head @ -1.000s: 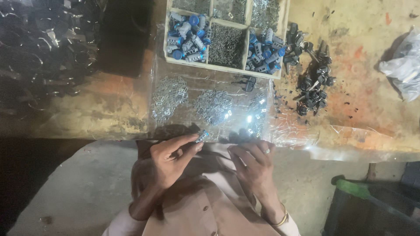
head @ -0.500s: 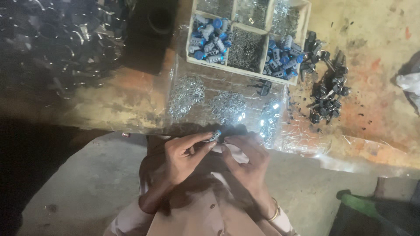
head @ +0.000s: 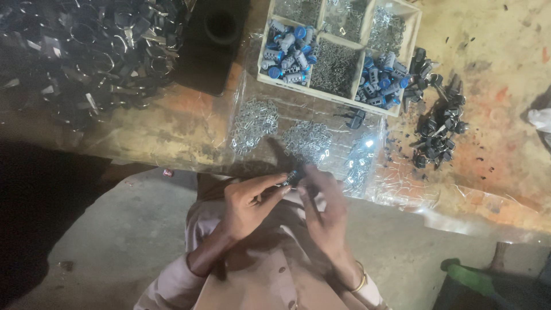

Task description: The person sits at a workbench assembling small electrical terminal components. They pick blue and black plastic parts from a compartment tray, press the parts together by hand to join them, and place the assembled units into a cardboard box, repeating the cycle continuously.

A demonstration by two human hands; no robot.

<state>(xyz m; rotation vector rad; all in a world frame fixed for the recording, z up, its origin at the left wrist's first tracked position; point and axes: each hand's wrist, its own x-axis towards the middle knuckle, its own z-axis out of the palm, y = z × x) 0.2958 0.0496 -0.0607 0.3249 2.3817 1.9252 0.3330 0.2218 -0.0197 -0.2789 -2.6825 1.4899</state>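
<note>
Hands meet at bench edge, above lap: left hand fingers pinch small dark cylindrical metal part; right hand fingers extended, touching it. Risk: light pinch slips, part falls to floor.

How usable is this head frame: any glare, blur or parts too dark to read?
Head view: glare flares on the clear plastic sheet near the metal clips; the right hand is motion-blurred; the left hand reads sharper; the small dark part between them is indistinct; the lower left is in deep shadow.
</note>
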